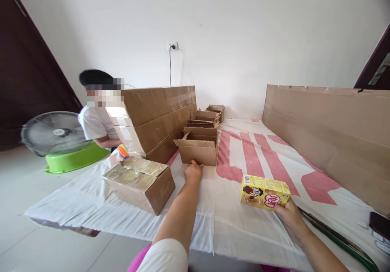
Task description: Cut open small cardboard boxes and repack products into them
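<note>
While the right hand (pixel 289 212) has its fingers clamped on one end of the yellow box (pixel 264 192) over the tabletop (pixel 236 227), presumably for secure hold, the left hand (pixel 193 172) touches the open carton (pixel 197 152) low down, likely steadying it, finger closure impossible to tell.

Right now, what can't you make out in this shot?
All in the head view:
- Nearest open box: its floor is hidden by its own front wall.
- Right hand: some fingers are hidden by the yellow box.
- Yellow box's fine print: too small to read.
- Co-worker: hands hidden, apparently by the stacked cartons.
- Dark object: cut off by the right edge.
</note>
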Demonstrator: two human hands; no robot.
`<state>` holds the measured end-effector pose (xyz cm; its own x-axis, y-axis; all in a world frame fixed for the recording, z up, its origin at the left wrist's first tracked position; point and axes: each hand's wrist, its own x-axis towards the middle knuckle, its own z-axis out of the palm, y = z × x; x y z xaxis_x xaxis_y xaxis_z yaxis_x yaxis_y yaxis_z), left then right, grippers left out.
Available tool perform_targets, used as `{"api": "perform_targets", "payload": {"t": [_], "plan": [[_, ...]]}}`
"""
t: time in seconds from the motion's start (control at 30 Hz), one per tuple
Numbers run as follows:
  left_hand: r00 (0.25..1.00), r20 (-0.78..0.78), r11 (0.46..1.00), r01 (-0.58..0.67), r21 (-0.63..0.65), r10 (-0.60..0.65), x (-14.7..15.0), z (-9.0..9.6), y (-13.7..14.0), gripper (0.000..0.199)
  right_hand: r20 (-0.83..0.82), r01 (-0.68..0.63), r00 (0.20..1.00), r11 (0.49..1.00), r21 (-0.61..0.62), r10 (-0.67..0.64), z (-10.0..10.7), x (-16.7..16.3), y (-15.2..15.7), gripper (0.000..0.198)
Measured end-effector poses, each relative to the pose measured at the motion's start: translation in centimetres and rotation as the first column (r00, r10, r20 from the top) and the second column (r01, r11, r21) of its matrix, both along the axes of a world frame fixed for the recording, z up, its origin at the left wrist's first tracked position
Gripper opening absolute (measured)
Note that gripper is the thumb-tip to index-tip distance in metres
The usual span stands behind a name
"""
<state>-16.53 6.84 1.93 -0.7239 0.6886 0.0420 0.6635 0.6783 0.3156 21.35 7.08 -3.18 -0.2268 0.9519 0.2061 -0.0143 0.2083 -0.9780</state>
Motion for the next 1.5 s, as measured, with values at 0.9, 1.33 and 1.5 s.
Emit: {"api": "perform_targets", "payload": {"t": [0.9, 1.33, 1.5], "plan": [[0.746, -0.568, 0.326, 0.664, 0.673, -0.347, 2.8, 3.5, -17.1, 0.027, 0.333, -0.215, 0.928, 0.971, 0.106, 0.169, 2.7, -26.2, 6.5, 0.065], [0.789, 0.499, 0.03, -0.544, 0.839, 0.359, -14.7, 0.8, -22.0, 0.026, 0.332, -0.227, 0.925, 0.969, 0.096, 0.184, 0.9, -32.6, 6.4, 0.058], [0.794, 0.532, 0.18, -0.593, 0.785, 0.293, -16.6, -0.9, -22.9, 0.042, 0.326, -0.177, 0.936, 0.978, 0.109, 0.133, -0.2, -30.6, 3.8, 0.073]]}}
